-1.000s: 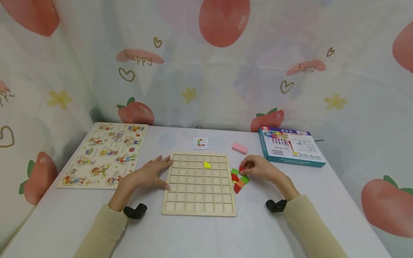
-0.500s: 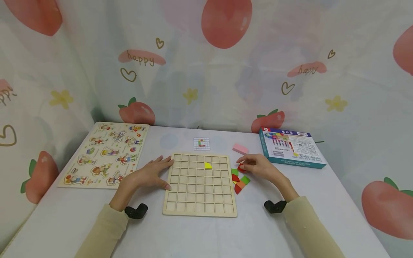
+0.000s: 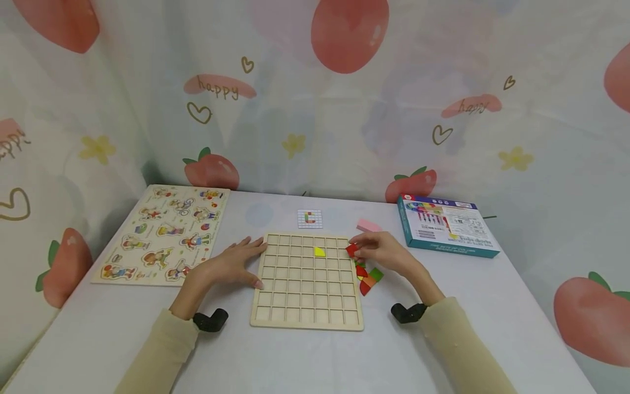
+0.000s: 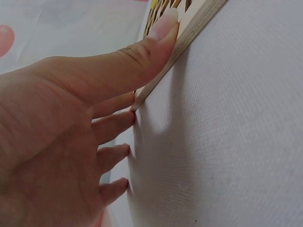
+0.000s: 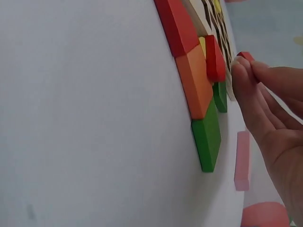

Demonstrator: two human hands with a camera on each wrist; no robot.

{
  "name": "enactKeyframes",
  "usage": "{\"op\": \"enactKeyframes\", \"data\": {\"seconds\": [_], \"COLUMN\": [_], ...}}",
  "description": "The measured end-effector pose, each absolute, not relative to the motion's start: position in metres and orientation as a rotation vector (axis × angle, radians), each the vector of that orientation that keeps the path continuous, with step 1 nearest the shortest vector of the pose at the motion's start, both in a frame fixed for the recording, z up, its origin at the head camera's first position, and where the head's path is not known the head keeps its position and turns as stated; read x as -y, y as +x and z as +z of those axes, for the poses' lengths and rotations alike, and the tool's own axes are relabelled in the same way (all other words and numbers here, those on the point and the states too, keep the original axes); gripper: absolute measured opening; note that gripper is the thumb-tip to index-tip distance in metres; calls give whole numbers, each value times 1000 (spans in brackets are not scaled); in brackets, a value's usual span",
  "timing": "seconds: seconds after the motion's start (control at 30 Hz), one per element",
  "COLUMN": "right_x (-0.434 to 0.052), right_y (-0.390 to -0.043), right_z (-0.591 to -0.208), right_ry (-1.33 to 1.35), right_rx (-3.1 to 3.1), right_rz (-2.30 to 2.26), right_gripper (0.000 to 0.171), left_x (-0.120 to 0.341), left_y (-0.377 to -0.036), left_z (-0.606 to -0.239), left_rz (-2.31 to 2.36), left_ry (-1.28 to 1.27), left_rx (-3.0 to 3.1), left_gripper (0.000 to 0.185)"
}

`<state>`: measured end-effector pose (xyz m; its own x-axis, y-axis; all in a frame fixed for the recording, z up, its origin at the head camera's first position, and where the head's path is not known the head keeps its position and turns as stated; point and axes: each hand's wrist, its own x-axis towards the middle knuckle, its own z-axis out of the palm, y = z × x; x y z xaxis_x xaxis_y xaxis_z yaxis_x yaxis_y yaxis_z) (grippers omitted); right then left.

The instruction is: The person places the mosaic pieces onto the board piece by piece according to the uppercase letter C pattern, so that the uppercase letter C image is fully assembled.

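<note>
Pale wood, painted blocks and matt cloth

The grid board (image 3: 306,284) is pale unpainted wood, matt, with a layered ply edge that shows in the left wrist view. The red piece (image 3: 351,250) in the right hand (image 3: 381,253) and the loose pieces (image 3: 368,275) beside the board look like wood under smooth, flat paint in red, orange and green, with a faint sheen. The table (image 3: 305,355) wears a light cloth of fine, matt weave. The figure puzzle (image 3: 164,234) is pale wood with printed pictures. The box (image 3: 445,226) is printed card, slightly glossy. The pattern card (image 3: 310,219) looks like paper. The backdrop (image 3: 315,98) is thin printed fabric, soft and creased.
</note>
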<state>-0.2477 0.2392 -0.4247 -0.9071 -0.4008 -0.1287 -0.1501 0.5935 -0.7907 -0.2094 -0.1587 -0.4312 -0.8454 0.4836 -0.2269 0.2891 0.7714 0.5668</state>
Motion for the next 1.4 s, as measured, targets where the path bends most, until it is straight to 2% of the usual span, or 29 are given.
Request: {"op": "enactKeyframes", "data": {"seconds": [0.7, 1.4], "right_x": [-194, -154], "right_y": [-256, -263], "right_z": [-423, -426], "right_ry": [-469, -565], "right_rx": [-2587, -2557], "right_rz": [-1130, -1124], "right_gripper": [38, 28], "left_x": [159, 159], "left_y": [-212, -212], "left_z": [-430, -430], "left_rz": [752, 745], "left_ry": [598, 581], "left_rx": [-2605, -2598], "left_gripper": [97, 97]}}
